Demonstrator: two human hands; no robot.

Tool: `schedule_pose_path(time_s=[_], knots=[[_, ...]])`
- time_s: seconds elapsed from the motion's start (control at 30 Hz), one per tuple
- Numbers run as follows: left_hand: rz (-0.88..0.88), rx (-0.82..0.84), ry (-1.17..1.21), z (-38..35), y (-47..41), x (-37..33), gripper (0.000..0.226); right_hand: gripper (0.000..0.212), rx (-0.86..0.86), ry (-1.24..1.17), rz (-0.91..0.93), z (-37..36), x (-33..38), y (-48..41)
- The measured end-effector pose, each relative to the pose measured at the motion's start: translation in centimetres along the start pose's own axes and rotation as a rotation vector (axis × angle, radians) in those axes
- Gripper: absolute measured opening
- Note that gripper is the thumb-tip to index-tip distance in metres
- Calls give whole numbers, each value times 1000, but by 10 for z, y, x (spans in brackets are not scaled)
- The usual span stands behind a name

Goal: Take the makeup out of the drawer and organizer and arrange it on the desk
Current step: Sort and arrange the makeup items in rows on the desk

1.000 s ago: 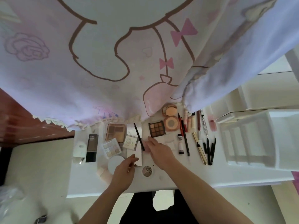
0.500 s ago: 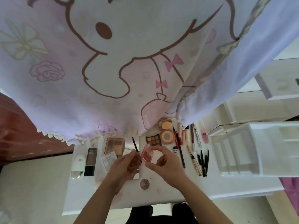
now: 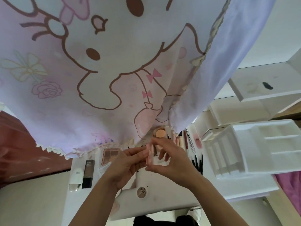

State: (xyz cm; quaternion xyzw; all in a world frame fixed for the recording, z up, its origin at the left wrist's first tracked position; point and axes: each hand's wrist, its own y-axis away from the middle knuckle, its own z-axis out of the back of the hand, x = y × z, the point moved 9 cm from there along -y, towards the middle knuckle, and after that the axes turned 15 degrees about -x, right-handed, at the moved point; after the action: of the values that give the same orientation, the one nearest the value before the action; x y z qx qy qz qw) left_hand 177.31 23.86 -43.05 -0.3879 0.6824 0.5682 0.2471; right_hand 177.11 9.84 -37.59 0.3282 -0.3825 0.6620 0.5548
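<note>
Above desk (image 3: 171,203), both hands' fingers (image 3: 138,150) holding pink compact (image 3: 149,154), curtain hem close overhead.

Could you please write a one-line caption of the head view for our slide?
Both hands, left and right, hold a small pink compact above a white desk laid with makeup.

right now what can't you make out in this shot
Head view, the only one:
- Pink compact: held edge-on between left hand and right hand; its face and contents don't show.
- Palettes behind the hands: mostly covered.
- Back of the desk: hidden under the hanging curtain.
- Round compact: lettering too small to read surely.
- White organizer: cut off by the right edge.
</note>
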Motion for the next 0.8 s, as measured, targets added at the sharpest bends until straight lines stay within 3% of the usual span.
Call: schedule_pose_path(time_s=[0.13, 0.33, 0.53, 0.6, 0.7, 0.8], knots=[[-21, 9, -26, -4, 2, -2, 36, 67, 40, 26, 47, 5, 4, 2], [8, 44, 35, -14, 5, -6, 75, 63, 79, 26, 77, 16, 11, 0], [47, 90, 77, -18, 6, -4, 76, 34, 4, -24, 99, 32, 22, -5], [58, 97, 88, -22, 8, -1, 77, 43, 33, 10, 92, 34, 23, -4], [69, 82, 98, -25, 7, 3, 78, 75, 93, 110, 85, 26, 17, -1], [67, 92, 88, -29, 10, 3, 75, 76, 91, 132, 110, 23, 16, -1]])
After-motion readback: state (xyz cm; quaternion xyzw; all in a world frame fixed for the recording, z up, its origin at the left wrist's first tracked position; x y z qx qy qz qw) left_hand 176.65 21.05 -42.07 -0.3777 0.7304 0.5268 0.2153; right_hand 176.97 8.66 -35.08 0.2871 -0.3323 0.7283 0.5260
